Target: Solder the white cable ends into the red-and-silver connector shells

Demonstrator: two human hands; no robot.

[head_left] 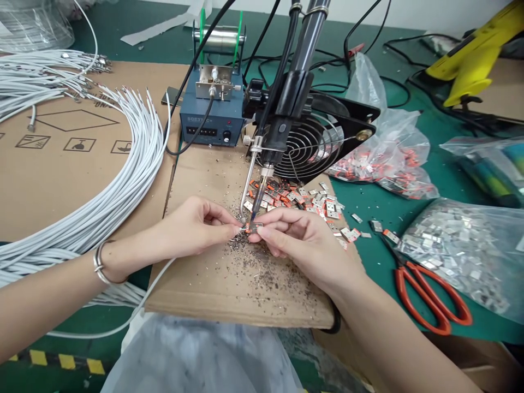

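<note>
Under the tip of a mounted soldering iron (258,199), both hands meet over the cardboard (196,278). My left hand (208,222) pinches the end of a white cable (153,284), which runs back beneath the left wrist. Between the thumb and fingers of my right hand (289,232) is a small metal USB connector (256,227) with an orange part. Cable end and connector meet at the iron's tip, where a thin curved feed tube (246,185) also points. The exact contact is too small to make out. Loose connectors (327,207) lie just behind my right hand.
A bundle of white cables (135,158) curves along the left. Behind stand a blue solder feeder (210,120) and a black fan (303,142). To the right are bags of connectors (393,158), a bag of metal pieces (462,251) and red-handled scissors (429,295).
</note>
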